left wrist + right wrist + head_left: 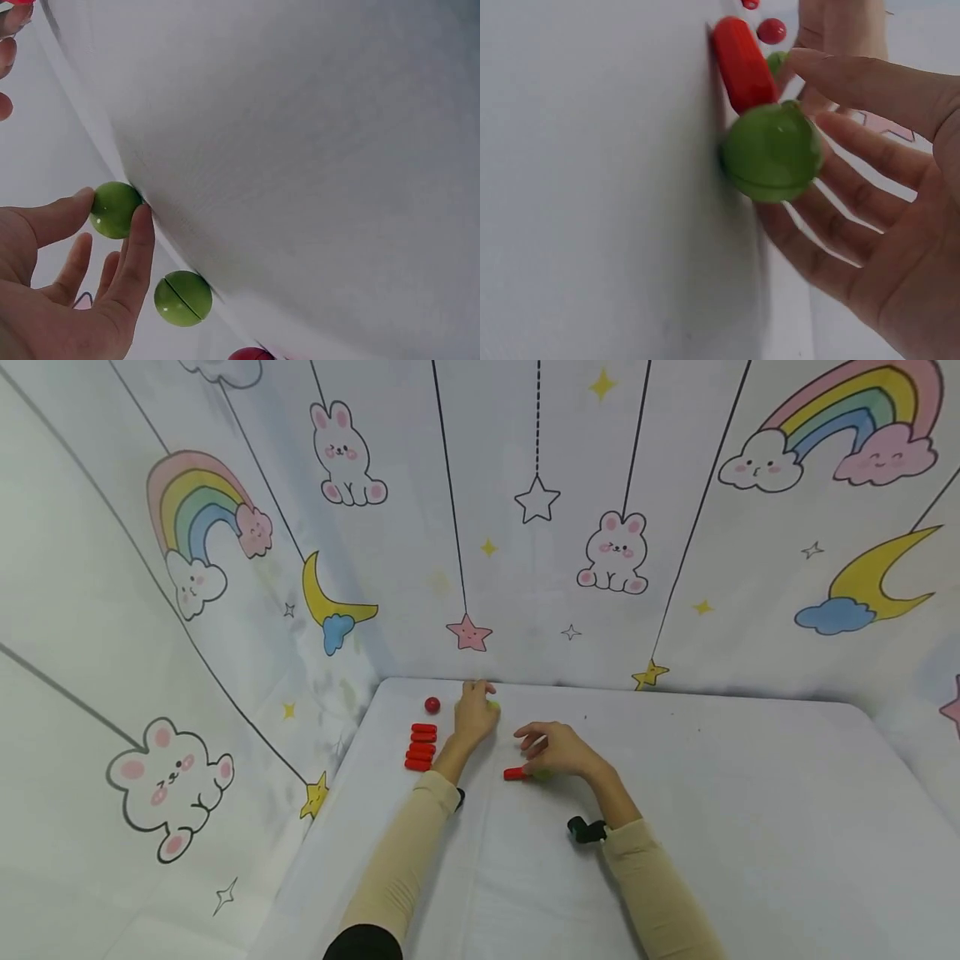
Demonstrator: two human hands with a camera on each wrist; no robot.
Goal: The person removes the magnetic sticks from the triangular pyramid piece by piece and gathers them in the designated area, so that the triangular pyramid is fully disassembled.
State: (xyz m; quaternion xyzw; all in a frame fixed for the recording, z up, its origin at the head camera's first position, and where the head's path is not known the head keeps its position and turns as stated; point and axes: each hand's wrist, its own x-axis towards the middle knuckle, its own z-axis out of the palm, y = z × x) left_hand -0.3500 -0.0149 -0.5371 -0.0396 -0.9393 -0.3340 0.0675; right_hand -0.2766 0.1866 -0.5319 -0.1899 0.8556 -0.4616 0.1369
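Near the table's back edge, my left hand [476,714] pinches a green ball [116,210] between thumb and fingers. A second green ball [183,298], with a dark seam, lies beside that hand in the left wrist view. My right hand [558,750] hovers with loosely bent fingers over another green ball [772,152], which appears to rest on the table. The fingers pass behind this ball in the right wrist view, and the thumb stays apart from it. A red cylinder [516,774] lies right against or just beside that ball.
Left of my left hand, several red cylinders [422,747] lie in a column on the white table [750,810]. A red ball [432,705] sits just beyond them. A patterned cloth wall [420,568] rises behind the table's back edge.
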